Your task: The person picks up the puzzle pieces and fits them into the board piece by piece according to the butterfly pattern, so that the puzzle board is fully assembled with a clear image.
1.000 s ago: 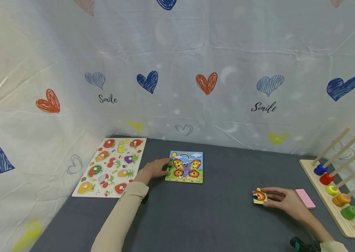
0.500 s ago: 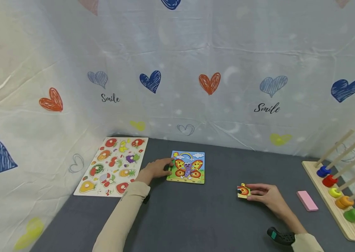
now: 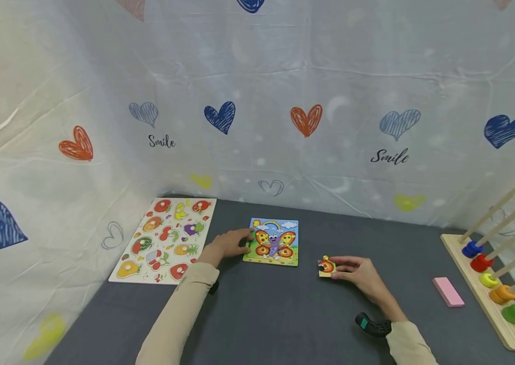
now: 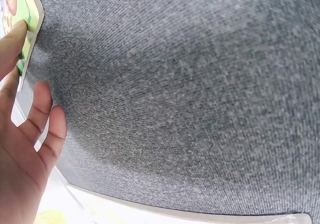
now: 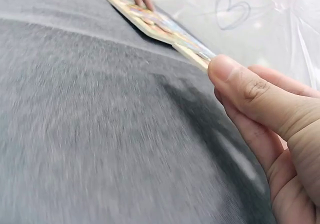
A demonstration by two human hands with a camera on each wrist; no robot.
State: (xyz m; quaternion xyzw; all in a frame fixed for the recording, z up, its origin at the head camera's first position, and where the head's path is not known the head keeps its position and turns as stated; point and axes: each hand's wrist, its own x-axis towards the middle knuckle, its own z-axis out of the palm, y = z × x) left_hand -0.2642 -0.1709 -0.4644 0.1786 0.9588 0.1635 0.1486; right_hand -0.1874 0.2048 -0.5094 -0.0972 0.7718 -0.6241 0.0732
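Observation:
A square butterfly puzzle [image 3: 273,242] lies flat on the dark grey table. My left hand [image 3: 231,243] rests at its left edge, thumb and index fingertip touching the board [image 4: 33,4] while the other fingers stay off it, loosely extended. To the right of the puzzle, my right hand [image 3: 358,274] pinches a small puzzle piece [image 3: 327,267] between thumb and fingers. The piece shows a red and orange swirl and is apart from the board. From the right wrist, the piece [image 5: 192,57] appears edge-on above the table, its far side partly hidden by the thumb.
A white fruit board [image 3: 161,241] lies left of the left arm. A pink block [image 3: 448,292] sits on the right, next to a wooden peg rack [image 3: 494,294] with coloured rings. Behind the table hangs a white curtain [image 3: 257,152] printed with hearts.
My right hand has carried the puzzle piece leftward from beside the pink block toward the butterfly puzzle, uncovering the block. The left hand stays at the puzzle's edge.

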